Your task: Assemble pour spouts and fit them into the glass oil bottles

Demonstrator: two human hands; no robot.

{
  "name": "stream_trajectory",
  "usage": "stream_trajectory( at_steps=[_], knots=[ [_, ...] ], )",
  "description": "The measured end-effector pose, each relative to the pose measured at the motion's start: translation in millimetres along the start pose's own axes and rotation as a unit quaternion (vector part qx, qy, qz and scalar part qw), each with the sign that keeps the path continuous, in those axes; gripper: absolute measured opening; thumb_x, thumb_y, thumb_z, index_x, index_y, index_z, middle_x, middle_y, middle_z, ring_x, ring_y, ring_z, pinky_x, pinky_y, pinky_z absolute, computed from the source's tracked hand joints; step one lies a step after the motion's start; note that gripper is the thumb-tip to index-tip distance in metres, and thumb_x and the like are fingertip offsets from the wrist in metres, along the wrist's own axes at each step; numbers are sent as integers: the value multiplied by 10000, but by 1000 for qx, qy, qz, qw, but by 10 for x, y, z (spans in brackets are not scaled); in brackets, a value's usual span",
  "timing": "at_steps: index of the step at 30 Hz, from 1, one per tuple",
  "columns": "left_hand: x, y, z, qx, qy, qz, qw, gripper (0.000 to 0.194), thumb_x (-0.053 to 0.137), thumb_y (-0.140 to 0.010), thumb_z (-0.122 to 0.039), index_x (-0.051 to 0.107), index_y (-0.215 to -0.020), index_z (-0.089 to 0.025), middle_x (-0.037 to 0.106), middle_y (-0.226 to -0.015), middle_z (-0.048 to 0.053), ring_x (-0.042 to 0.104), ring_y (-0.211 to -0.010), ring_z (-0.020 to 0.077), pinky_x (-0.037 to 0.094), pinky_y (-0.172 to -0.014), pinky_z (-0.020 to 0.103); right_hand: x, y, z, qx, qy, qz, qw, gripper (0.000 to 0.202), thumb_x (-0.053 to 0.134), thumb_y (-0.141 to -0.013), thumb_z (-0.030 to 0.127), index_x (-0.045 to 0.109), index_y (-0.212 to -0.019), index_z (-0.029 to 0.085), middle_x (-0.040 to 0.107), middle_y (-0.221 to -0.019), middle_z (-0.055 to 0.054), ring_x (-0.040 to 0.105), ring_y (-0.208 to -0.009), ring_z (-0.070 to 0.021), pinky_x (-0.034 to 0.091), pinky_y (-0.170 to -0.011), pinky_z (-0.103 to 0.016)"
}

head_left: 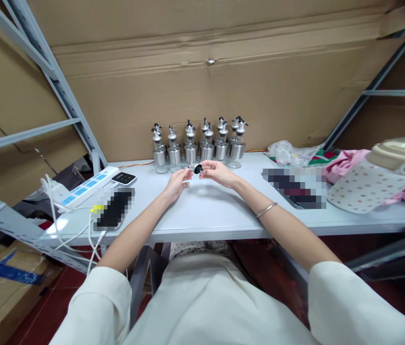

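Observation:
My left hand [179, 184] and my right hand [219, 173] meet above the middle of the table, in front of the bottles. Between their fingertips is a bottle pour spout [197, 168], silver with a black stopper, lying sideways. The left fingers pinch its silver end, and the right fingers grip near the black end. Just behind stand several glass oil bottles with steel sleeves [190, 154], upright in two rows. They carry silver pour spouts with black levers on top.
On the left lie a white power strip [89, 187], a small black-faced device [124, 179], a blurred-out phone [114, 211] and white cables. To the right are another blurred-out device [296, 188], a plastic bag [288, 153], pink cloth [348, 160] and a dotted visor hat [360, 189]. Cardboard [224, 96] walls the back.

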State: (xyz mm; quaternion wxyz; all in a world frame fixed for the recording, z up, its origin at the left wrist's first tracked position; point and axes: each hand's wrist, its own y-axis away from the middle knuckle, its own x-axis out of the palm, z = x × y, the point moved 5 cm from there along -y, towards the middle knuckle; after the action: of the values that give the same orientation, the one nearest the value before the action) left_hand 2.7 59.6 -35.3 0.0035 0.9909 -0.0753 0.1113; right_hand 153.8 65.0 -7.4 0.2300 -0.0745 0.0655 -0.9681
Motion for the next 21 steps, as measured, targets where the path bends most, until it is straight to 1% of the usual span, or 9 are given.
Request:
stream_trajectory(
  at_steps=[5, 8, 9, 10, 12, 14, 15, 17, 21],
  knots=[
    [41, 16, -55, 22, 48, 5, 999, 239, 693, -736, -347, 581, -813, -150, 653, -876, 43, 587, -842, 122, 418, -721, 226, -7, -17, -21, -6, 50, 17, 999, 307, 714, -586, 167, 626, -880, 163, 693, -718, -4, 631, -655, -112, 490, -730, -278],
    [23, 27, -101, 43, 63, -26, 997, 187, 672, -765, -299, 567, -793, -148, 640, -810, 18, 588, -799, 102, 423, -745, 225, -97, -51, 3, -29, 181, -7, 983, 296, 657, -685, 210, 650, -974, 147, 716, -839, -51, 642, -733, -140, 484, -739, -284],
    [12, 32, -116, 50, 64, -37, 996, 178, 658, -781, -295, 560, -786, -146, 634, -792, 13, 587, -780, 97, 427, -748, 227, -144, -61, 14, -34, 257, -26, 965, 279, 623, -728, 212, 662, -994, 136, 719, -871, -66, 642, -761, -151, 481, -755, -288],
    [1, 39, -132, 57, 64, -46, 995, 178, 643, -797, -297, 552, -779, -144, 629, -777, 10, 587, -760, 94, 433, -747, 229, -191, -69, 23, -35, 343, -46, 938, 267, 585, -765, 201, 675, -1005, 127, 721, -895, -76, 643, -790, -162, 475, -779, -292],
    [-15, 57, -162, 68, 59, -56, 994, 200, 621, -820, -310, 530, -764, -141, 620, -751, 6, 582, -709, 89, 450, -725, 234, -264, -78, 20, -22, 502, -66, 862, 273, 523, -808, 155, 698, -1013, 117, 724, -944, -88, 645, -854, -185, 459, -828, -290],
    [-13, 78, -182, 71, 48, -52, 995, 222, 610, -832, -324, 510, -758, -140, 611, -726, 4, 570, -650, 86, 466, -677, 237, -290, -82, -19, -6, 602, -45, 797, 294, 494, -821, 119, 713, -1016, 119, 716, -1018, -97, 644, -927, -204, 443, -862, -278],
    [-7, 88, -186, 70, 41, -46, 996, 234, 611, -832, -333, 502, -757, -141, 607, -714, 4, 563, -625, 86, 471, -648, 238, -290, -83, -44, -2, 628, -27, 778, 298, 487, -825, 112, 718, -1012, 121, 708, -1053, -101, 640, -956, -209, 436, -873, -269],
    [16, 104, -183, 65, 28, -31, 997, 264, 634, -815, -357, 496, -752, -141, 595, -683, 1, 558, -596, 90, 477, -602, 238, -290, -82, -84, 1, 651, 1, 759, 290, 481, -837, 126, 728, -990, 125, 702, -1076, -105, 637, -975, -211, 430, -870, -255],
    [67, 112, -134, 45, -1, 1, 999, 304, 698, -756, -384, 537, -775, -126, 594, -661, 5, 586, -592, 104, 500, -581, 242, -348, -79, -104, 22, 648, -3, 761, 231, 529, -830, 199, 738, -910, 141, 729, -957, -78, 653, -856, -189, 436, -774, -235]
  ],
)
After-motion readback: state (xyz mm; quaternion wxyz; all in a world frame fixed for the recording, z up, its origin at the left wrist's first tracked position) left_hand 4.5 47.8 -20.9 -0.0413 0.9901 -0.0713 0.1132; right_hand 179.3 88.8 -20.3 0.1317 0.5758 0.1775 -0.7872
